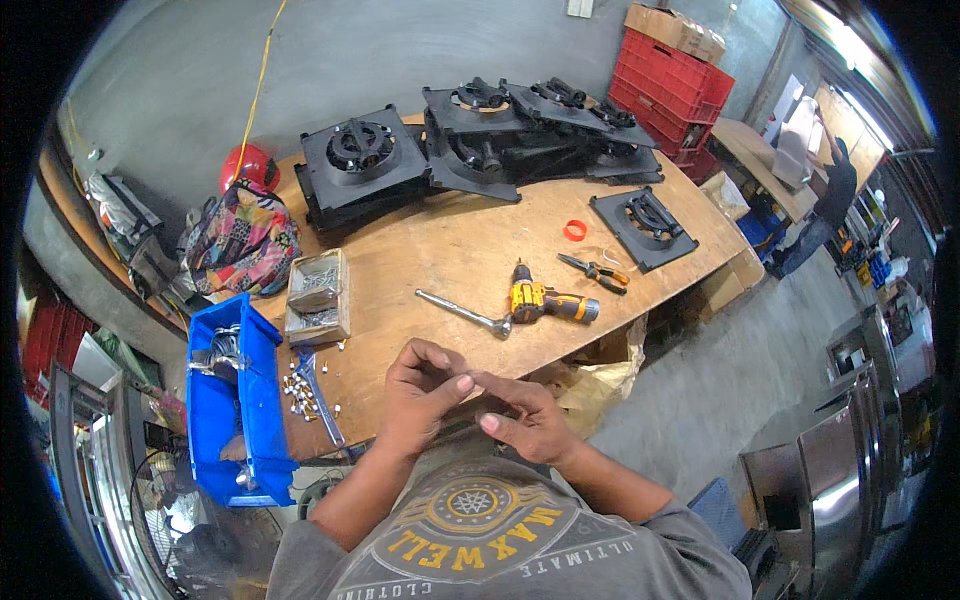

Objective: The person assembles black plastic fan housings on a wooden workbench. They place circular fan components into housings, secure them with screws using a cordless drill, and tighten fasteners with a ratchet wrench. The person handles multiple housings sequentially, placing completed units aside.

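Observation:
My left hand (pixel 424 394) is raised in front of my chest at the near edge of the table, its thumb and fingers closed in a pinch. Whatever it may hold is too small to make out. Beside it is my right hand (pixel 530 418), index finger stretched toward the left fingertips and thumb held apart; I see nothing in its grip. Just beyond the hands lie a chrome ratchet wrench (pixel 465 314) and a yellow-and-black cordless drill (pixel 540 300). Pliers (pixel 597 274) with orange-and-black handles and a red ring (pixel 575 230) rest farther back.
Black square frames (pixel 365 155) with round centres are stacked along the table's back; one single frame (pixel 645 226) lies at right. On the left are a blue bin (pixel 275 400), a box of screws (pixel 318 296), small white-tipped fittings (pixel 299 392) and an adjustable wrench (pixel 318 402). Another person (pixel 835 190) stands far right.

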